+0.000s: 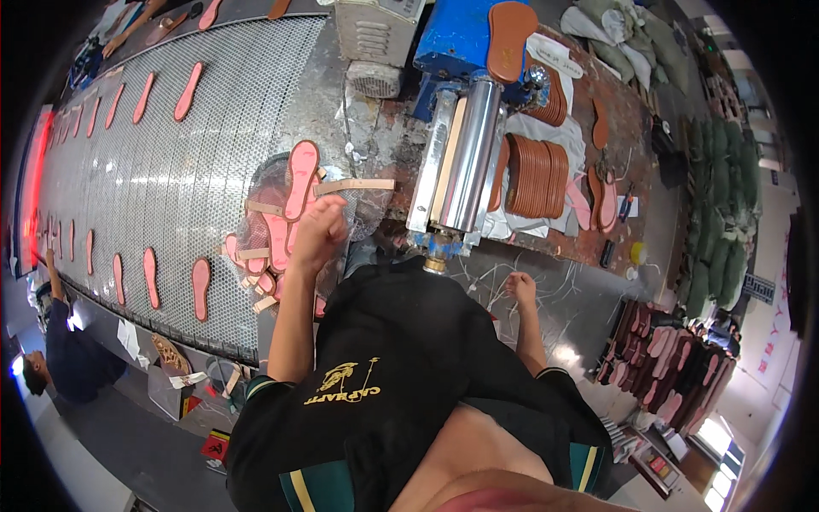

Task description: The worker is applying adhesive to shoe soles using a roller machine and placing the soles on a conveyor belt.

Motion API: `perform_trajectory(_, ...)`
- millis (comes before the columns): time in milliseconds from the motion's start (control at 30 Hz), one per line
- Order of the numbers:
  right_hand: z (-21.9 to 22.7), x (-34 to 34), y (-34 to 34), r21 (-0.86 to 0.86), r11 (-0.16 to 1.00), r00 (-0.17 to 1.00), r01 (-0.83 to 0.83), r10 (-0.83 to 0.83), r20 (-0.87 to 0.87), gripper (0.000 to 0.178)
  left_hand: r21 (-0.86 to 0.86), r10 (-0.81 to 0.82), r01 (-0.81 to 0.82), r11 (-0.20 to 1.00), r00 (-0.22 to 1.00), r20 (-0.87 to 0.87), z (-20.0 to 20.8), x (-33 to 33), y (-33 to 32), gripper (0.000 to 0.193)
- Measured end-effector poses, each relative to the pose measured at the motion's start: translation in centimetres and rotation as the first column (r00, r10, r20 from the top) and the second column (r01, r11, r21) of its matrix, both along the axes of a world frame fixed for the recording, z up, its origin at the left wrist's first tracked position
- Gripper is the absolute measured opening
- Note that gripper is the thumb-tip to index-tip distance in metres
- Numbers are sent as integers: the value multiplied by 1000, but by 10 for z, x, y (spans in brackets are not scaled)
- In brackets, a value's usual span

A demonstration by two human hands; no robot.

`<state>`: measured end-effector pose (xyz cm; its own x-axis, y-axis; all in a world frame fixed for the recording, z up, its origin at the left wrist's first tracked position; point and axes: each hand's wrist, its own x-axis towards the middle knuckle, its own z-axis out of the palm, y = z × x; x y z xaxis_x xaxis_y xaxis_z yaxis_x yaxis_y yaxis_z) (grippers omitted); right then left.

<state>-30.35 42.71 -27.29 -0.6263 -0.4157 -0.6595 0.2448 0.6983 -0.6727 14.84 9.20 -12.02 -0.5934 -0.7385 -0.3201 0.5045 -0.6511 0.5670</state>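
My left hand is closed, its fingers curled, just beside a pink sandal sole with a brown rim. A pale beige strap runs out to the right above the fingers. Whatever the fingers grip is hidden. Around and below them, more pink soles with straps lie heaped in a clear plastic bag. Away from the bench, my right hand hangs low with fingers curled in, and nothing shows in it. Between and beyond the hands stands a blue machine with a shiny metal roller.
A mesh conveyor on the left carries spaced pink soles. Right of the roller, brown soles stand stacked on a worn table. A brown sole rests on the machine. Another person is at the far left.
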Motion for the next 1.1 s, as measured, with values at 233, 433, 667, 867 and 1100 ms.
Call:
perform_trajectory(233, 35, 6, -21, 13, 998, 997, -67, 67, 24, 13, -303, 94, 255, 918, 604, 791, -118, 3, -81, 41)
perform_trajectory(433, 57, 16, -10, -34, 999, 999, 9, -10, -36, 12, -180, 8, 121, 976, 809, 588, -60, -29, -95, 29)
perform_trajectory(667, 71, 26, -5, -47, 996, 992, -78, 73, -100, 19, 24, -40, 77, 997, 729, -683, 5, -26, -78, 28)
perform_trajectory(867, 80, 47, -25, -151, 980, 990, -132, 124, -67, 25, -96, -152, 177, 980, 963, 225, -87, -37, -117, 35)
perform_trajectory(1100, 88, 58, -15, -190, 980, 994, -54, 34, -108, 26, -394, -466, 599, 697, 797, 385, 5, -50, -108, 45)
